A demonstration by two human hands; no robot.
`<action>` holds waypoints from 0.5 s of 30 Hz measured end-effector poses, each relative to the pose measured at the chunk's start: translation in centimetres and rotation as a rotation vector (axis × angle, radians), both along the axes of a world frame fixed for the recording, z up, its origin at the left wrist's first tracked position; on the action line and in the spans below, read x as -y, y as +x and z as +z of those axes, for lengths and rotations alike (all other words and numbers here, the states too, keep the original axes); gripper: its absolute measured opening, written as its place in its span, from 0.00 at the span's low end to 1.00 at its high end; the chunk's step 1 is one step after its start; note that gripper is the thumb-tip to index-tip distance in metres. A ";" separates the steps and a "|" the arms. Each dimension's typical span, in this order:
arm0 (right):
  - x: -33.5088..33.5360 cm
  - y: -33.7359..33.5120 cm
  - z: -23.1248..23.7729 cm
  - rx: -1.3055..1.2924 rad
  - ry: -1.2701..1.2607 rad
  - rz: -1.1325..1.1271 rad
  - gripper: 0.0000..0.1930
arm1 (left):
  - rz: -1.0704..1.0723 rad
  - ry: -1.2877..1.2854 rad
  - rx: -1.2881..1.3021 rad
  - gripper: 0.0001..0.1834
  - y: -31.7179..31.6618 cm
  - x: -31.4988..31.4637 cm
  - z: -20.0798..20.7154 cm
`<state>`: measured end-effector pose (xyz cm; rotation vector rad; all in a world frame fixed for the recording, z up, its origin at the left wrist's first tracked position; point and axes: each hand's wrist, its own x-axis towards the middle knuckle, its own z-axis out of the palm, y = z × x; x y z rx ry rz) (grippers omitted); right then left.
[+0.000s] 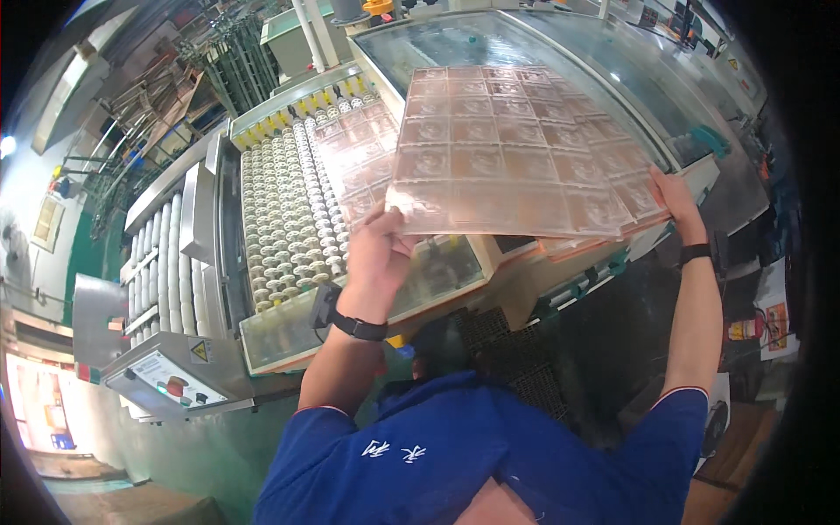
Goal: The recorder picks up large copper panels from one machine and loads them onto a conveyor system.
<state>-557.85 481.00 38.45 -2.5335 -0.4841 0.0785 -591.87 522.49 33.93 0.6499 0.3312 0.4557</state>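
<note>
Thin, shiny copper-coloured panels, marked off in a grid of rectangles, are spread in front of me. My left hand (382, 249) is closed on the near left corner of the upper panel (503, 162), thumb on top. A second panel (643, 188) shows from beneath it on the right, fanned out at an angle. My right hand (678, 201) grips this lower panel's right edge; its fingertips are partly hidden. Left of these, another copper-coloured panel (354, 144) lies on the white roller wheels (284, 206) of the conveyor, partly covered by the upper panel.
A glass-like cover (464, 44) tops the machine behind the panels. At the left stand more rollers (157, 254) and a control box (175, 381) with a red button. The machine's pale near rim (367, 328) runs below my left forearm. Metal racks (236, 66) stand at the back.
</note>
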 end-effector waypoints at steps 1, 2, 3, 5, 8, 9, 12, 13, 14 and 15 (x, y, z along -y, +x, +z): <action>-0.1 -0.2 -0.1 -0.009 0.032 -0.019 0.35 | 0.004 0.003 -0.002 0.15 -0.7 -1.5 -0.7; -0.1 -0.2 -0.2 -0.015 0.065 -0.039 0.35 | 0.029 0.027 0.004 0.16 -1.3 -3.3 -1.5; 0.1 0.0 -0.2 -0.016 0.067 -0.041 0.35 | 0.051 0.050 0.009 0.16 -2.0 -5.1 -2.2; 0.5 0.3 -0.4 0.027 0.037 0.000 0.35 | 0.157 0.118 -0.098 0.17 -4.3 -8.4 -2.8; 0.5 0.2 -0.6 -0.008 0.075 -0.024 0.35 | 0.274 0.150 -0.161 0.19 -8.7 -12.4 -2.2; 0.4 0.1 -0.5 -0.014 0.080 -0.028 0.35 | 0.357 0.175 -0.200 0.19 -10.4 -15.1 -3.6; 0.6 0.1 -0.3 0.055 -0.001 -0.018 0.35 | 0.465 0.245 -0.275 0.17 -12.9 -17.7 -3.6; 0.7 0.5 -0.6 0.047 0.005 -0.024 0.35 | 0.497 0.260 -0.296 0.16 -14.4 -19.8 -4.7; 0.9 1.0 -0.7 0.046 -0.002 -0.017 0.35 | 0.495 0.266 -0.297 0.16 -16.2 -22.6 -6.5; 0.8 1.3 -0.7 0.048 -0.007 -0.007 0.35 | 0.490 0.299 -0.226 0.15 -18.1 -25.7 -8.7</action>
